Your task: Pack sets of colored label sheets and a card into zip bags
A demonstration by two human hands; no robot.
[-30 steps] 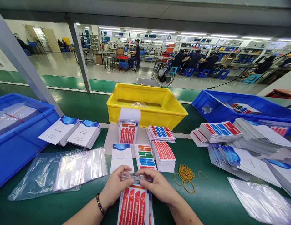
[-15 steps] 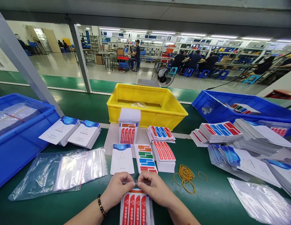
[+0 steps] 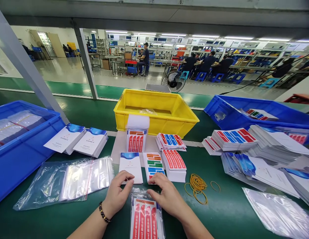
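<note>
A clear plastic bag point(image 3: 142, 192) lies in front of me, with a sheet of red labels point(image 3: 145, 217) inside it. My left hand point(image 3: 119, 192) hovers at the bag's upper left, fingers apart and holding nothing. At the upper right is my right hand point(image 3: 166, 194), also open; whether its thumb touches the bag I cannot tell. Just beyond my fingers lie a white booklet point(image 3: 131, 167) with a blue top and a sheet of orange, green and blue labels point(image 3: 154, 164). Beside that sheet stands a stack of red label sheets point(image 3: 173, 166).
Yellow rubber bands point(image 3: 197, 184) lie to the right. Zip bags point(image 3: 87, 177) and booklet stacks point(image 3: 91, 142) are on the left. A yellow bin point(image 3: 156, 124) stands at the back, between a left blue bin point(image 3: 27, 146) and a right blue bin point(image 3: 224, 116). More booklets point(image 3: 266, 172) lie far right.
Both hands have moved apart from their pinch at the bag's top edge, and the fingers have opened. The bag's upper end now shows between them.
</note>
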